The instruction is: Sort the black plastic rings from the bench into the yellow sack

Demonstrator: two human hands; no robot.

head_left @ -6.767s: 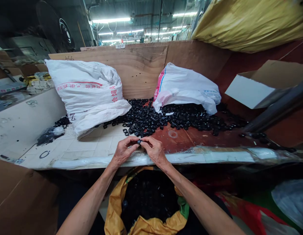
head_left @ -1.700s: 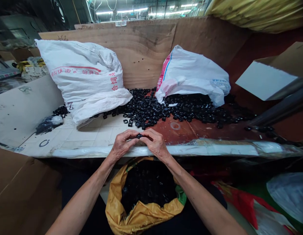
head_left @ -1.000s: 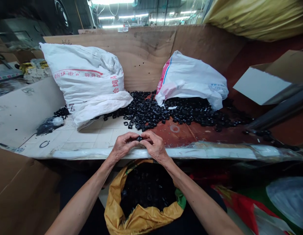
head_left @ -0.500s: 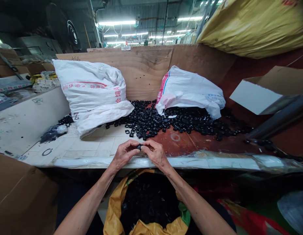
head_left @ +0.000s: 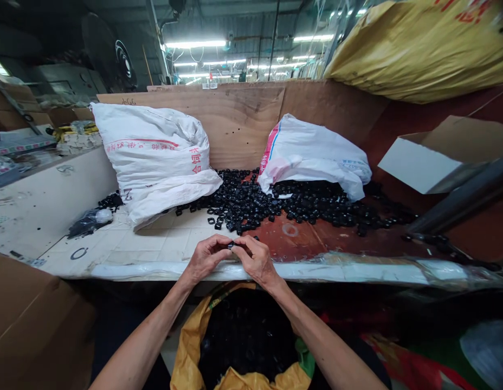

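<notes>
Between my fingertips, just above the table's front edge, is a small black plastic part [head_left: 231, 245], mostly covered by the fingers. My left hand [head_left: 208, 257] pinches it from the left with thumb and forefinger. From the other side my right hand [head_left: 256, 261] closes on the same part, its thumb and fingertips touching it. Another black piece peeks out behind the right fingers. Beyond the hands a heap of small black plastic parts [head_left: 245, 200] spreads over the table [head_left: 170, 244]. Below my forearms stands an open yellow sack [head_left: 188, 346] full of black pieces.
Two white woven sacks, one at left [head_left: 158, 146] and one at right [head_left: 316, 149], lie on the table before a wooden back board [head_left: 239, 124]. To the right are an open carton [head_left: 422, 162] and a slanted dark bar [head_left: 463, 195]. A yellow bag [head_left: 418, 54] hangs over the upper right.
The right hand's fingers have shifted slightly over the black part, hiding more of it. A dark piece now shows behind the right fingers. The view has tilted a little.
</notes>
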